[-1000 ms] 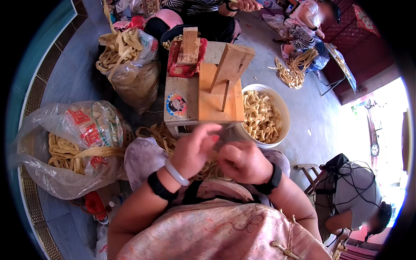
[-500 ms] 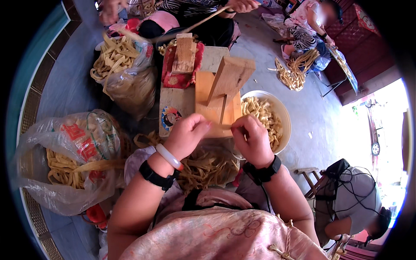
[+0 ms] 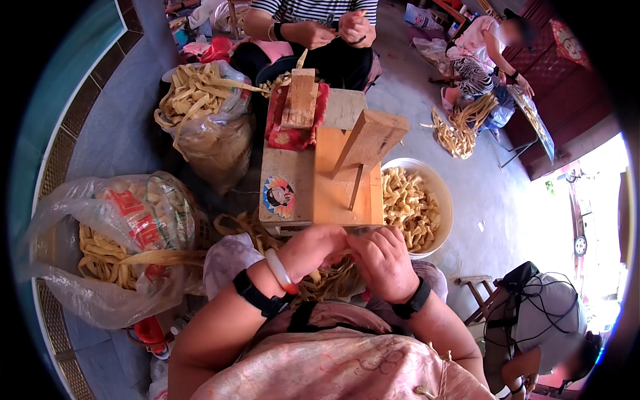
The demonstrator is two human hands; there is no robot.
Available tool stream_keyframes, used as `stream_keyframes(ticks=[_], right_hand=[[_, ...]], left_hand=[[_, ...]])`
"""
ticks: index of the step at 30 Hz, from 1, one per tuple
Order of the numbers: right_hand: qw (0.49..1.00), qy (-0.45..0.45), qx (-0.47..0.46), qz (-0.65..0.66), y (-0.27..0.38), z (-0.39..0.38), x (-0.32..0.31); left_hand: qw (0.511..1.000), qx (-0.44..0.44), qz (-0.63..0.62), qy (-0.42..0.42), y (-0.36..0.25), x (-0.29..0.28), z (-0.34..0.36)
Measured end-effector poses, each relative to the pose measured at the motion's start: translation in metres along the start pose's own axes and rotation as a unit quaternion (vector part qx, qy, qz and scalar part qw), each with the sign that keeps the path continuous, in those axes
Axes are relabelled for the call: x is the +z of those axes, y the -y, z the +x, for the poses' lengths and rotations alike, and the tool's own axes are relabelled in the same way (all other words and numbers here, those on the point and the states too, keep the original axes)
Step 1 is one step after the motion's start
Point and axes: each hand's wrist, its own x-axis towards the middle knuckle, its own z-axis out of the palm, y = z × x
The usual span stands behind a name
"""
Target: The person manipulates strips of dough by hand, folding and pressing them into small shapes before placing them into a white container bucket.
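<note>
My left hand [image 3: 321, 245] and my right hand [image 3: 385, 261] meet just in front of the low bench, fingers pinched together. Between them half a second ago stretched a short tan strip; at this moment the fingers mostly hide it. Beneath my hands, on my lap, lies a heap of long flat tan strips [image 3: 333, 281]. A wooden board [image 3: 330, 200] with an upright wooden block [image 3: 367, 143] stands on the bench beyond. To the right of it a white tub [image 3: 448, 217] holds many small knotted tan pieces [image 3: 410, 207].
Two plastic bags of strips, one near [image 3: 53, 280] and one farther [image 3: 213, 157], stand at left. Across the bench, beside a wood block on red cloth [image 3: 275, 127], a person's hands [image 3: 333, 30] work. Other people sit at right, near a wooden stool [image 3: 475, 290].
My hands have come together and drawn back toward my body, off the board's edge. The person opposite has brought both hands together, and a long stick-like piece there is gone from view.
</note>
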Motion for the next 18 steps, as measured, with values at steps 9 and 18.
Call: stream_keyframes(ticks=[9,18], right_hand=[[0.991,0.034,-0.089,0.097,0.024,-0.017,-0.01],[0.997,-0.035,-0.027,0.066,0.05,-0.04,0.005]], left_hand=[[0.975,0.152,-0.16,0.012,0.003,0.0,-0.04],[0.819,0.223,0.528,0.032,0.026,0.022,-0.053]])
